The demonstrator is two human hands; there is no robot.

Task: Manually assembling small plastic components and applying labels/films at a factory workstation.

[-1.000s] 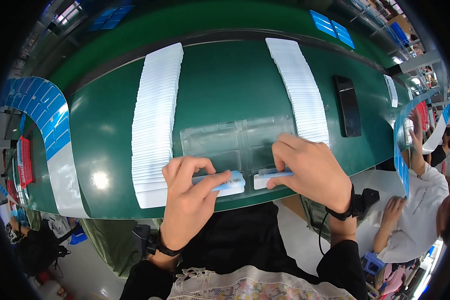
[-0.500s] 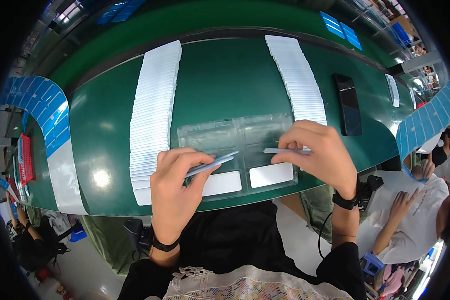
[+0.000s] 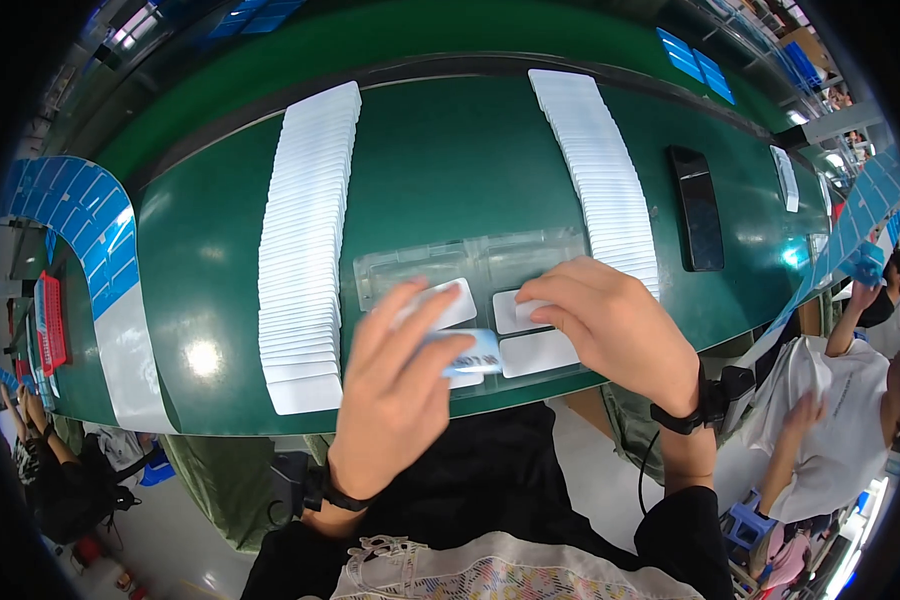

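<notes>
A clear plastic tray (image 3: 370, 268) with compartments lies at the table's near edge. In my left hand (image 3: 395, 400), smeared by motion, a small blue-and-white printed card (image 3: 484, 352) sticks out between thumb and fingers, above the near left compartment. A white card (image 3: 460, 303) lies in the far left part of the tray, partly under those fingers. My right hand (image 3: 625, 325) has its fingers closed at the right end of another white card (image 3: 511, 312), low in the far right part. Nearer me, a further white card (image 3: 538, 355) rests in the near right compartment.
Long overlapping rows of white cards stand left (image 3: 305, 240) and right (image 3: 605, 170) of the tray on the green table (image 3: 450, 150). A black phone (image 3: 697, 210) lies farther right. Blue-patterned strips (image 3: 95, 235) curve over the left side. A co-worker (image 3: 830, 420) sits at right.
Both hands have lowered their cards toward the tray. One of the left hand's cards now lies in the far left part; the other shows its printed face. The right hand's card is down at the far right.
</notes>
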